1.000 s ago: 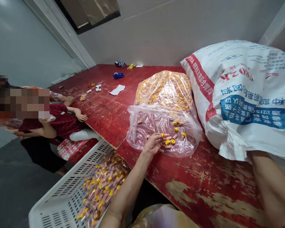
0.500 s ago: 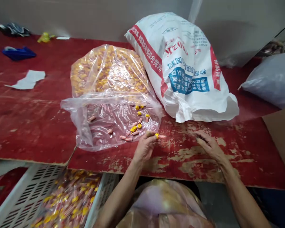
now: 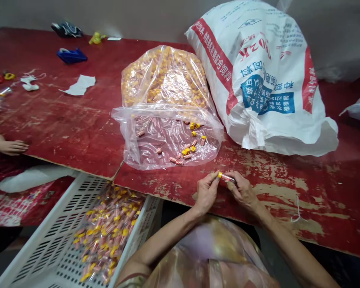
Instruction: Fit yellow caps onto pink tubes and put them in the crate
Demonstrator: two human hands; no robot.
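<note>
Both hands pinch one small tube (image 3: 226, 176) just over the table (image 3: 288, 188). The left hand (image 3: 206, 193) grips the yellow cap end, the right hand (image 3: 243, 192) the other. It looks light and hard.

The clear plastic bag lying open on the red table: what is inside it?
Inside the clear plastic bag lie a few loose small pink tubes, some with yellow caps. The crinkled film hides finer detail.
</note>
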